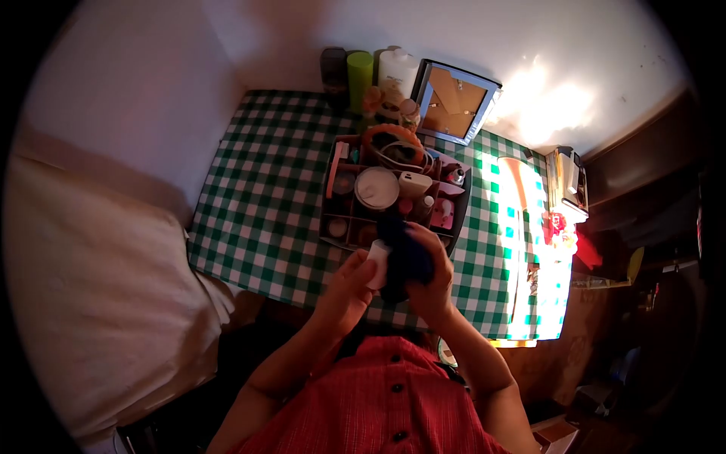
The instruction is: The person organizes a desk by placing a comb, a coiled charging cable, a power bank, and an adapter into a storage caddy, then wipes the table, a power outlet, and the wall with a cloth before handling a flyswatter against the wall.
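In the head view, my left hand [346,286] is closed around a small white cylindrical container [378,265]. My right hand [435,278] grips a bunched dark blue cloth [408,263], which is right beside the container; whether they touch is hard to tell. Both hands are in front of a divided organizer box [324,200] near the table's front edge. Inside the box are a round white-lidded jar [376,188], a cream-coloured block [414,183], a pink item [443,213], an orange ring-shaped item [376,137] with a white cable, and several small bottles.
A green-and-white checked tablecloth [261,189] covers the table. Behind the box stand a black bottle [333,76], a green bottle [360,76], a white bottle [398,69] and a framed mirror [484,102]. Strong sunlight washes out the right side, near stacked items [569,181].
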`<state>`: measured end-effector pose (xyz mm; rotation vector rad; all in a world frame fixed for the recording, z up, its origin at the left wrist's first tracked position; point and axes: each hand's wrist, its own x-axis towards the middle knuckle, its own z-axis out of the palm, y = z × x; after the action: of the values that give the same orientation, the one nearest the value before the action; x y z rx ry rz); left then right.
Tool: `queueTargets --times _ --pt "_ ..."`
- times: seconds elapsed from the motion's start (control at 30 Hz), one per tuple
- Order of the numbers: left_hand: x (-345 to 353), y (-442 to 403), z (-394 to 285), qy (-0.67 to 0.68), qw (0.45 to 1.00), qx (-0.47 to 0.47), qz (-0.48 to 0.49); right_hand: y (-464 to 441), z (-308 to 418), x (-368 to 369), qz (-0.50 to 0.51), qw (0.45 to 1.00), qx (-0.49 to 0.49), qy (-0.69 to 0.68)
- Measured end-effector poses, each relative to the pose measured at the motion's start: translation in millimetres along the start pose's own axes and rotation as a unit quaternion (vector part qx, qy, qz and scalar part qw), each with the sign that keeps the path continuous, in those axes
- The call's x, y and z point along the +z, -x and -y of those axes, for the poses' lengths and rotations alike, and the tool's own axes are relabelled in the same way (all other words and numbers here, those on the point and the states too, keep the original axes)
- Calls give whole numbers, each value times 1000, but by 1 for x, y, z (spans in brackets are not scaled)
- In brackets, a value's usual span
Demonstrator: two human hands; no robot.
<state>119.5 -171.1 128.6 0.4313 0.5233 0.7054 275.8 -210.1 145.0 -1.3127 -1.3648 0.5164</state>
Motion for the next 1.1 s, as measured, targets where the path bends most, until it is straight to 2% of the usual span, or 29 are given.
queueTargets --times 0.07,0.13,0.17,0.2,0.23,0.33,0.37,0.4,0.43,0.47,0.5,0.53,0.6,0.67,0.73,0.8,0.87,1.0,1.1 --pt "10 2 5 43 999 -22 2 -3 1 -4 -59 966 220 -125" --pt "9 0 8 85 996 -40 6 -6 -3 -10 -74 883 335 -320" --pt "-1 -5 11 96 994 -51 31 -2 -5 -10 -73 883 334 -321" --pt "-4 -9 11 107 991 -62 56 6 -8 -9 -72 944 238 -214" --pt "-4 -9 13 108 991 -61 55 12 -11 -8 -70 983 138 -103" --pt "-2 -5 15 65 996 -60 -9 17 -25 -29 -110 978 142 -106" --pt "-3 -5 9 -83 995 30 -34 15 -22 -42 -181 947 232 -133" --pt "-5 -7 4 -229 964 121 -58 14 -34 -58 -225 941 216 -129" --pt "-13 -13 3 -293 940 152 -86 8 -31 -71 -271 930 235 -74" --pt "-26 -22 11 -293 940 149 -87 8 -17 -80 -320 893 275 -157" --pt "-42 -33 21 -460 862 189 -100 10 -20 -88 -312 897 277 -148" --pt "-46 -40 26 -610 753 222 -108 13 -23 -98 -304 900 280 -139" --pt "-47 -58 51 -607 756 220 -110 25 -29 -106 -285 906 290 -116" --pt "-57 -83 76 -680 665 306 -50 37 -33 -110 -261 908 312 -101" --pt "-53 -95 87 -681 665 303 -43 53 -43 -116 -178 937 294 -58" --pt "-58 -110 100 -714 629 307 -14 62 -46 -123 -85 946 303 -80" --pt "-59 -119 105 -715 635 292 -22 67 -47 -122 -29 945 310 -95" --pt "-61 -126 114 -720 642 252 -68 75 -57 -114 29 927 360 -102" --pt "-56 -128 115 -717 648 240 -90 70 -52 -108 33 915 379 -132"
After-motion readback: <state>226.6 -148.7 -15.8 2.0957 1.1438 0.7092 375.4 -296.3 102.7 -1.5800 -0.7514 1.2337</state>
